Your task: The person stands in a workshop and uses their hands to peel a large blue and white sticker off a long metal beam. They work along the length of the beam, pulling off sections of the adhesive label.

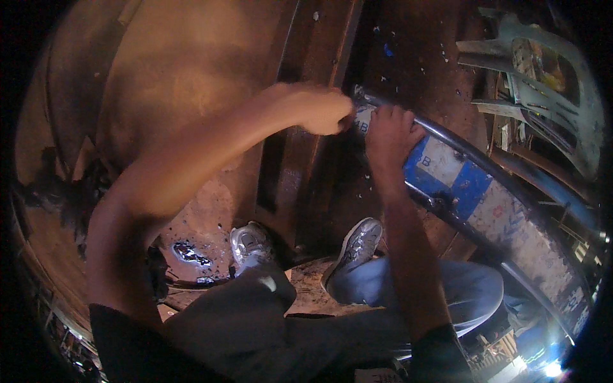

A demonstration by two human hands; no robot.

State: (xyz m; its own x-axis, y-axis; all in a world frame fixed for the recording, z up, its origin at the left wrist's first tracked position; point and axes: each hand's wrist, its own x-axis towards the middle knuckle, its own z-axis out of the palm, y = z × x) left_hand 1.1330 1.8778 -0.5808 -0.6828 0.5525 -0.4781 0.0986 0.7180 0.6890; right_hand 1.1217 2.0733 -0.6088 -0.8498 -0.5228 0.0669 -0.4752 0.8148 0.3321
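Note:
A long, curved blue-and-white panel (pixel 476 191) with dark, tube-like edges slants from the middle of the view down to the lower right. My right hand (pixel 393 134) is closed on its upper end, the fingers bent over the far edge. Beside that end, my left hand (pixel 325 112) is closed with its fingers curled in. Whatever it holds is hidden by the fist. The panel's lower part passes to the right of my bent right knee (pixel 469 290).
My shoes (pixel 361 246) rest on a brown, stained floor. Dark, shiny scraps (pixel 191 253) lie left of them. A metal rail (pixel 313 147) runs away from me. On the right lies a pale green plastic chair (pixel 562 76) among scrap pieces. A bright light (pixel 553 369) glares at lower right.

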